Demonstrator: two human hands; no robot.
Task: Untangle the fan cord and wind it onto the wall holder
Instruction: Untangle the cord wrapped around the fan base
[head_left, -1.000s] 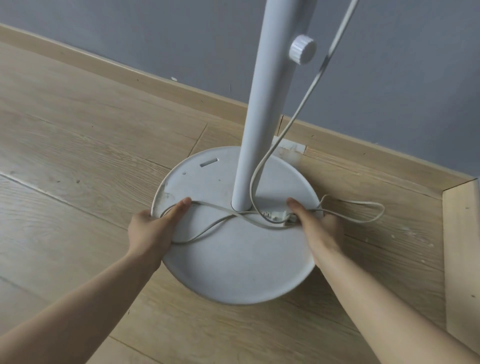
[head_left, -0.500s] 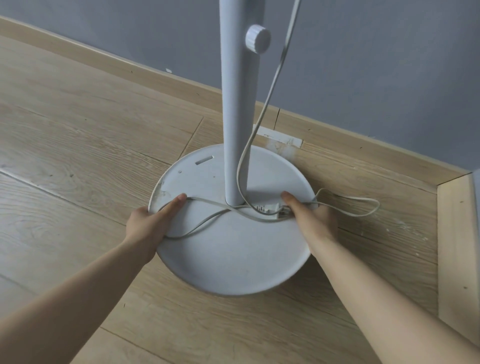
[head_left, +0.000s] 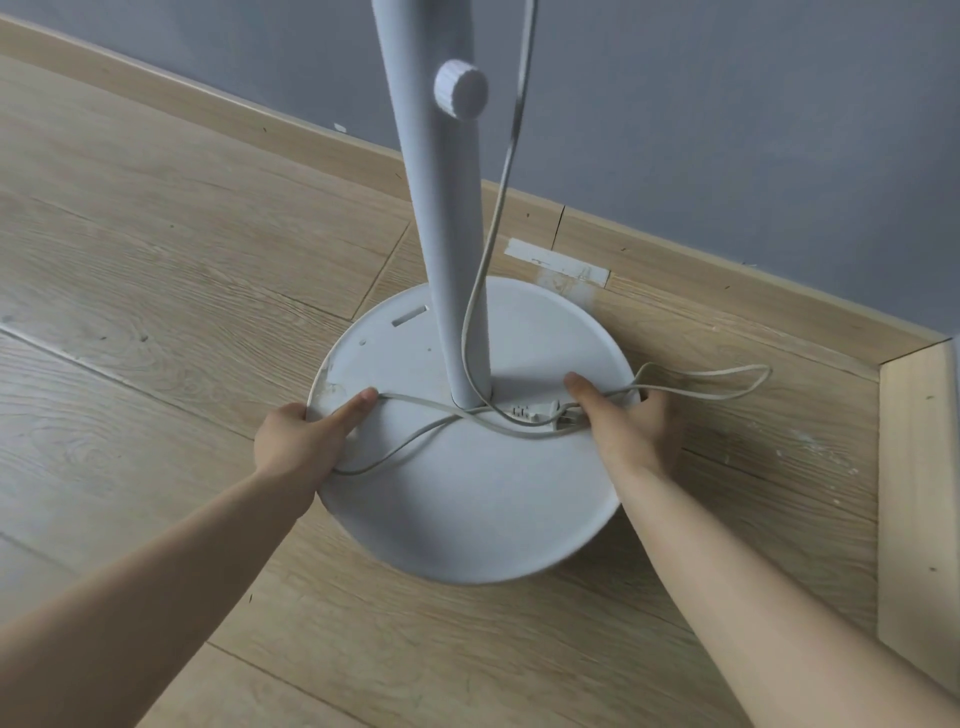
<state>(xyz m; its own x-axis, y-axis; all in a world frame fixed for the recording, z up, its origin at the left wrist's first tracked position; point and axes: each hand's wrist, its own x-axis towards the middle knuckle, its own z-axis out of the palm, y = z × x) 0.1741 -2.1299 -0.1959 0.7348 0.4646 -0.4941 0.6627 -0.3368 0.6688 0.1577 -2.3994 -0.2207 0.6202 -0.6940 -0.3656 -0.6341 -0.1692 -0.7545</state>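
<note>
A white fan stands on a round base (head_left: 467, 519) with an upright pole (head_left: 441, 234) and a knob (head_left: 461, 94). Its pale cord (head_left: 488, 244) hangs down beside the pole, crosses the base in tangled loops, and one loop (head_left: 727, 382) lies on the floor to the right. The plug (head_left: 540, 413) lies on the base near the pole. My left hand (head_left: 306, 441) grips the base's left rim, thumb on top. My right hand (head_left: 634, 426) grips the right rim, thumb on top beside the plug. The wall holder is out of view.
The fan stands on a wooden floor (head_left: 156, 312) close to a grey wall (head_left: 727, 130) with a wooden skirting board (head_left: 701, 270). A wooden edge (head_left: 919, 493) runs along the right side. White tape (head_left: 556, 262) is stuck on the floor behind the base.
The pole has swung from leaning right to leaning left in view, and the base sits slightly further from the camera. Both hands keep their grip on the rim.
</note>
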